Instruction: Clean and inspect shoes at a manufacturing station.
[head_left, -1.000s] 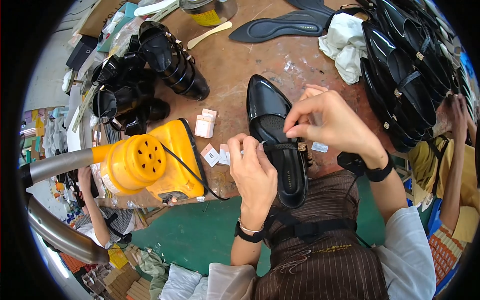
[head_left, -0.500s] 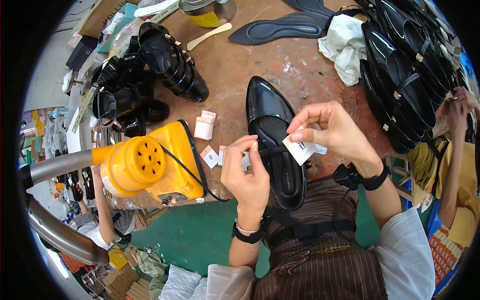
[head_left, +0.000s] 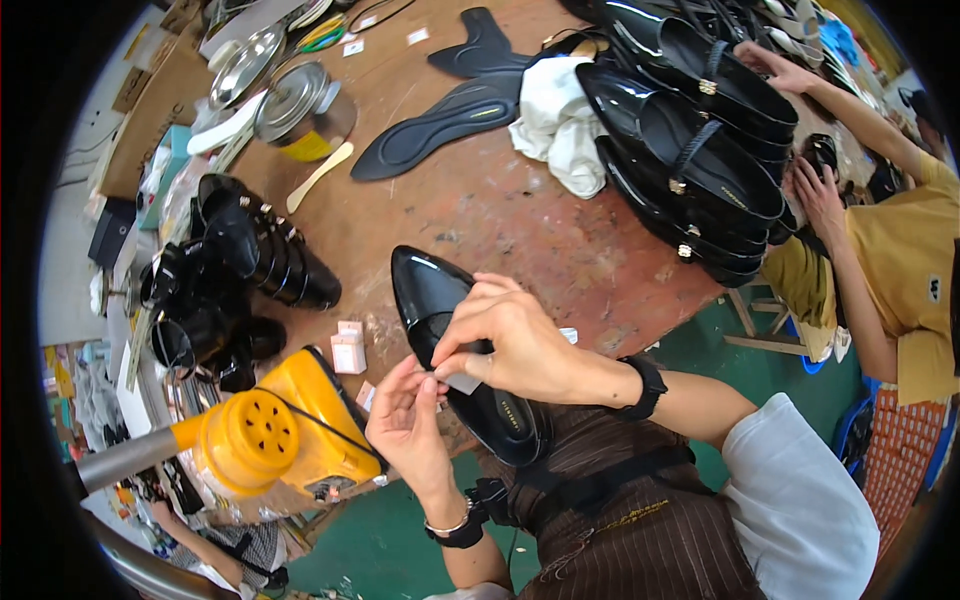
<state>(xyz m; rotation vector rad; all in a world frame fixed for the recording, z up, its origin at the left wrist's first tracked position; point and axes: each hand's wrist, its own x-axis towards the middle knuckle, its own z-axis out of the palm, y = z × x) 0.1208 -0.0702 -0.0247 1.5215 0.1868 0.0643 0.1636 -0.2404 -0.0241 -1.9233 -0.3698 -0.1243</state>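
A black patent pointed shoe [head_left: 422,285] lies along the table's near edge, toe pointing away, its heel end by my striped apron. Over its opening my right hand [head_left: 525,345] is closed in a pinch on a small white tag [head_left: 462,382]. Close against it from the left, my left hand [head_left: 408,440] pinches thumb and fingertips together; what they grip is too small to make out. The two hands' fingertips almost meet and cover the shoe's strap area. Stacked white and pink tags [head_left: 348,353] sit left of the shoe.
A yellow machine [head_left: 325,425] stands at near left, behind it several black shoes [head_left: 265,250]. Farther off are a wooden spatula [head_left: 320,178], a metal can [head_left: 300,105], black insoles [head_left: 430,130] and white cloth [head_left: 560,125]. Piled shoes [head_left: 690,150] and a co-worker's arm [head_left: 865,120] are right.
The view has shifted, so the scene sits differently. My right hand has brought the tag left and down to my left hand's fingertips; the hands were apart before.
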